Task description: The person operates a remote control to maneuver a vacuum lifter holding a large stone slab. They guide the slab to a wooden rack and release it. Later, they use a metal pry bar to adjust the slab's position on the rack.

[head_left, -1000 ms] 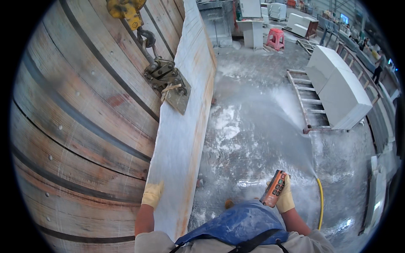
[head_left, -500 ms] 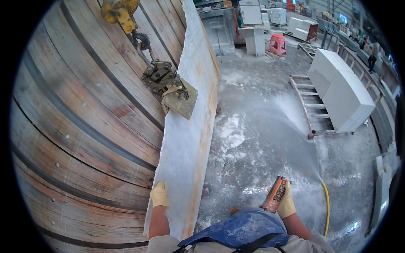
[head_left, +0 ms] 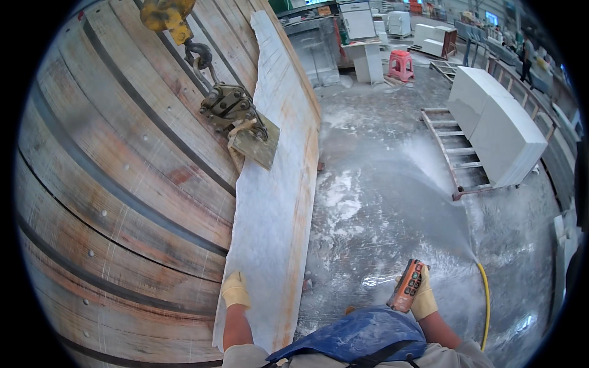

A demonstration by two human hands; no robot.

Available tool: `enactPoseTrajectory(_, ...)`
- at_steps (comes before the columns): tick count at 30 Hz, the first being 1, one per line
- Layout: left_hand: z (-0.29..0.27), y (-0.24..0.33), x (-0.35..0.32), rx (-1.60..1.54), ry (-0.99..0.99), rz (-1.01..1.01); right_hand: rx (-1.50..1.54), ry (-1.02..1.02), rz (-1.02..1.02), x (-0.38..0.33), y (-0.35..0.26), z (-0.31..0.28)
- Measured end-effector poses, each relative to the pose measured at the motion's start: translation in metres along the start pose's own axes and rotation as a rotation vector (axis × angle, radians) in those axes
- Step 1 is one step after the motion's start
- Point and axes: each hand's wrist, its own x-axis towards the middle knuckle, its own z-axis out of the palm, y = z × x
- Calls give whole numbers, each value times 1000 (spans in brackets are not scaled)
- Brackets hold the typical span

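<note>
A long white stone slab [head_left: 264,227] with a ragged left edge and rusty streaks stands along the planks. My left hand [head_left: 235,291], in a cream glove, is closed over the slab's left edge at its near end; the fingertips are partly hidden. Farther up, a metal lifting clamp [head_left: 236,113] with a flat plate [head_left: 261,140] sits at the same edge, hanging by a chain from a yellow hook block [head_left: 167,17]. My right hand [head_left: 424,297], also gloved, is wrapped round an orange remote control [head_left: 407,287] with dark buttons, held in front of a blue apron [head_left: 359,334].
Wooden planks [head_left: 123,202] fill the left side. From a yellow hose [head_left: 486,300], water sprays over the wet floor [head_left: 368,233]. White stone blocks [head_left: 500,132] rest on a metal rack [head_left: 448,136] at right. A red stool [head_left: 400,65] and a distant person [head_left: 526,58] are farther back.
The slab's near end and my left hand appear slightly farther right, while the clamp and hook appear a little left. The whole view has shifted somewhat. Both hands keep their holds.
</note>
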Motion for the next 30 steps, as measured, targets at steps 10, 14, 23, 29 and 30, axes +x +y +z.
enactPoseTrajectory(10,-14,-4,-1,5,6,11,-22,-7,28,0,2,14)
enactPoseTrajectory(14,-17,-3,2,-2,36,24,-34,-9,46,6,8,12)
enactPoseTrajectory(23,13,-31,17,59,95,55,-64,-2,96,12,26,25)
enactPoseTrajectory(29,15,-31,22,27,34,28,-68,6,135,7,34,42)
enactPoseTrajectory(30,15,-23,22,-1,-4,-1,-70,5,137,8,34,44)
